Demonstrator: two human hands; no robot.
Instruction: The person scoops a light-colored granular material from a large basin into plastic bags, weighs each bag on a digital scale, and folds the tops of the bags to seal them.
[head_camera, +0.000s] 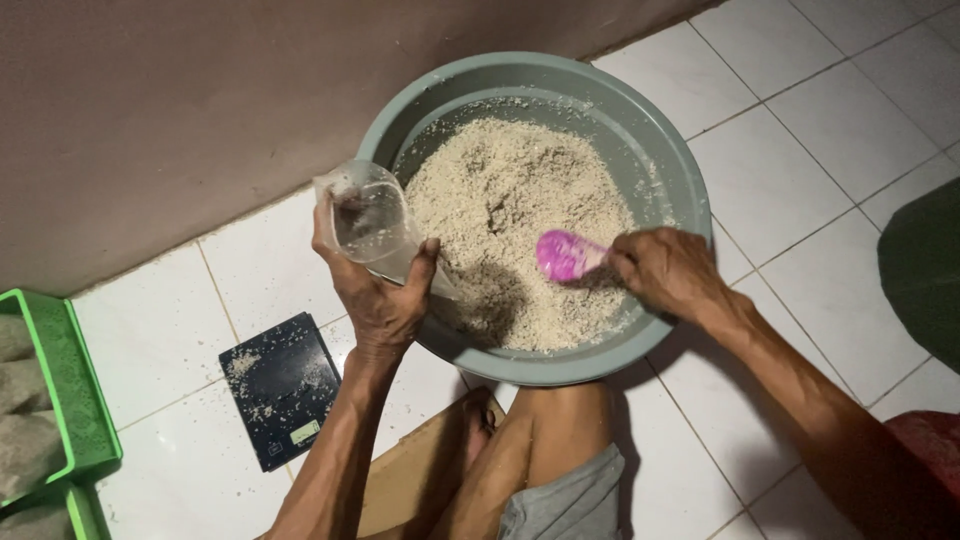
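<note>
Pink scoop (565, 254) in right hand (668, 270) grip over grain in grey basin (660, 150), left hand (380, 300) grip pinching clear bag (370, 220)

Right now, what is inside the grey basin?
The basin holds pale crumbly grain, with a pink scoop in the right hand dipping in. Its bottom is covered.

I am sitting on the white tiled floor (830, 120) of what is looking like a plain home room, against a brown wall (180, 90), with a basin (660, 150), scale (282, 388) and green crate (70, 380) lying around me.
</note>
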